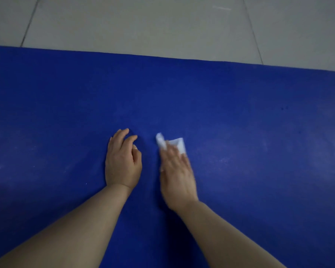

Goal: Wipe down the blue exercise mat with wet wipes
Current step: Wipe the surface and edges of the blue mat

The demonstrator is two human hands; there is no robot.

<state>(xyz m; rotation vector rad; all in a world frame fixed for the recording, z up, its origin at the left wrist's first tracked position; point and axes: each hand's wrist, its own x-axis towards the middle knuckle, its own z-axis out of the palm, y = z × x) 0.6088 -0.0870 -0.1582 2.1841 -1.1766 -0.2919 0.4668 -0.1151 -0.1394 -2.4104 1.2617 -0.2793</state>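
A person's right hand, blurred, presses a white wet wipe flat against the blue exercise mat spread on a grey tiled floor; its grip cannot be made out. The left hand rests beside it on the mat, fingers loosely bent, holding nothing.

1 broad blue foam exercise mat fills the middle and lower frame. 1 crumpled white wet wipe shows at centre, partly covered. 2 bare hands are in view: 1 left hand left of centre and 1 blurred right hand right of centre. About 3 pale grey floor tiles cross the top of the frame.
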